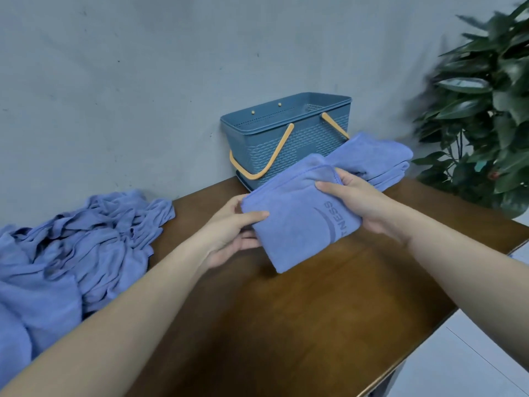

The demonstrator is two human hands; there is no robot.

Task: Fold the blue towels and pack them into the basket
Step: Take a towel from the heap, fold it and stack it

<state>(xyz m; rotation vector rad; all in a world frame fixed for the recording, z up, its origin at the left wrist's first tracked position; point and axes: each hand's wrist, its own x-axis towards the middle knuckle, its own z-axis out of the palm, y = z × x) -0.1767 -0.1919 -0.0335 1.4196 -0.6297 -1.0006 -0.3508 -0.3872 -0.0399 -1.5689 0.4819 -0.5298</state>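
Brown wooden counter (286,325) underfoot of everything. Your left hand (229,233) and right hand (355,202) each hold a side of the folded blue terry towel (297,222), grip closed on it, thumbs on top, towel lifted above the counter. Heap of crumpled blue towels (71,247) at left. Beyond, a stack of folded blue towels (375,159) just beside the blue plastic basket with yellow handles (286,133), against the wall. Green leafy plant (486,110) far right.
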